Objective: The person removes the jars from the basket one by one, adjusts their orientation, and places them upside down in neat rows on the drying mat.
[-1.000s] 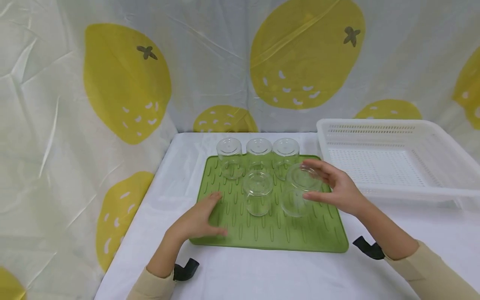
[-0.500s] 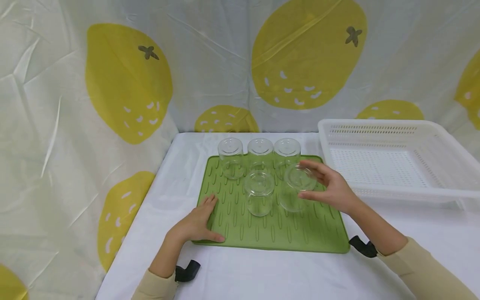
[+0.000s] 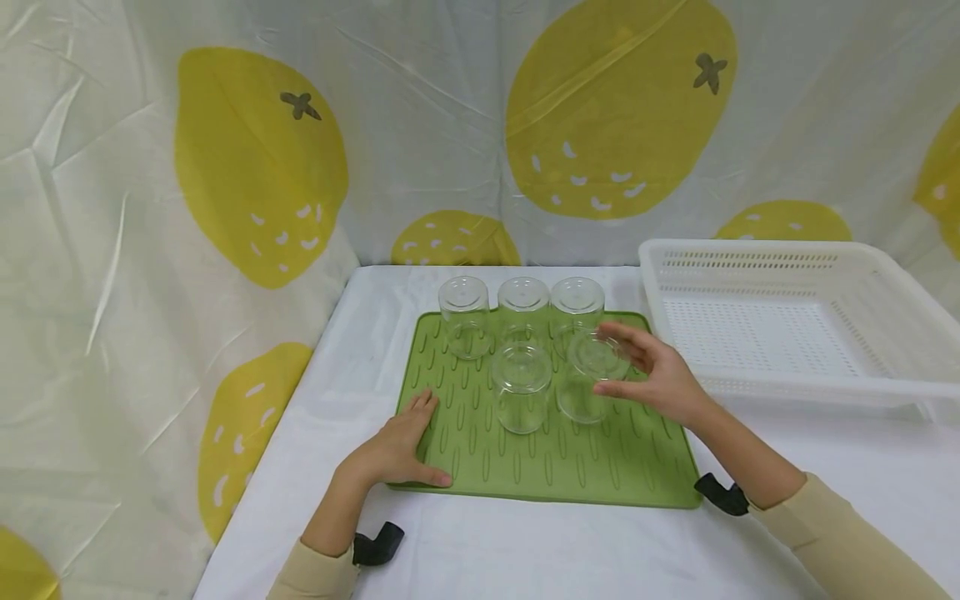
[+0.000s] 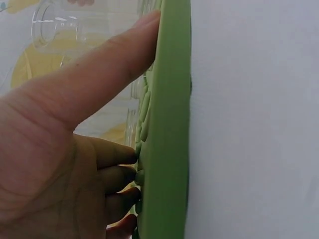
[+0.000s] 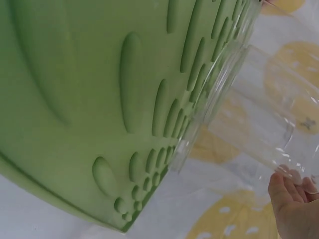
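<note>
A green ridged mat (image 3: 480,467) lies on the white cloth and bears several clear glasses, bottom up. My right hand (image 3: 667,382) holds the front right glass (image 3: 583,398) near its upturned base, thumb in front and fingers behind. In the right wrist view, fingertips (image 5: 283,183) touch that base, and the rim is at or very near the mat. My left hand (image 3: 393,446) rests on the mat's front left corner, thumb (image 4: 99,72) and fingers spread. To the left of the held glass stands another glass (image 3: 521,400). Behind them is a row of 3: left (image 3: 465,321), middle (image 3: 522,312) and right (image 3: 576,308).
A white perforated plastic basket (image 3: 787,387) stands to the right, behind my right forearm. White cloth (image 3: 525,550) covers the table in front of the mat. A lemon-print curtain (image 3: 435,125) hangs at the back and left.
My right hand has shifted the held glass slightly left and back on the mat. My left hand has come down onto the mat's corner. Little differs over the last half second.
</note>
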Demonstrator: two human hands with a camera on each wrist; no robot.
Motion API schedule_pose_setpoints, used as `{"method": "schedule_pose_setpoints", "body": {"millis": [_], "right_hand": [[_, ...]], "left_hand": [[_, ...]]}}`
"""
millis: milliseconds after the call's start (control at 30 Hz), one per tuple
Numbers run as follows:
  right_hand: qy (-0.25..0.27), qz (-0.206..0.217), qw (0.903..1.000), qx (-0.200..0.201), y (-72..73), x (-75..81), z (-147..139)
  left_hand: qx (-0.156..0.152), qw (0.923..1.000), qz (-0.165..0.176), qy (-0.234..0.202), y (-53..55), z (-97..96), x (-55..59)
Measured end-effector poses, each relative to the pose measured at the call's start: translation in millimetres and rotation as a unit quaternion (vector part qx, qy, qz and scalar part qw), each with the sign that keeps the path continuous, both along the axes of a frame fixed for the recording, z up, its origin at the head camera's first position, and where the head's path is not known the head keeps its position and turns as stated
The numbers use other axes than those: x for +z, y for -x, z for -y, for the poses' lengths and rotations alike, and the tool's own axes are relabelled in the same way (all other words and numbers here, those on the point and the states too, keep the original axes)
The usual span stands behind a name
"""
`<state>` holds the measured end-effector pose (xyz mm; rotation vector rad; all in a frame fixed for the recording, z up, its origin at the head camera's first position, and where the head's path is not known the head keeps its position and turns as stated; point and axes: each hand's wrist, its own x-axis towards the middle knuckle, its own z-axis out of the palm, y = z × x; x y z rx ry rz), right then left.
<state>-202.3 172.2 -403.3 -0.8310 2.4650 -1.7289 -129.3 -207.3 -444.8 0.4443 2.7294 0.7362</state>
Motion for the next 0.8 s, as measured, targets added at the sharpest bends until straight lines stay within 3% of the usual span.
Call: {"method": "schedule_pose_setpoints", "body": {"millis": [800], "right_hand": [[-0.031, 0.009, 0.9995, 0.005, -0.5, -0.7, 1.7]], "left_hand": [[-0.004, 1.0000, 0.008, -0.001, -0.6, -1.6, 1.4]]}}
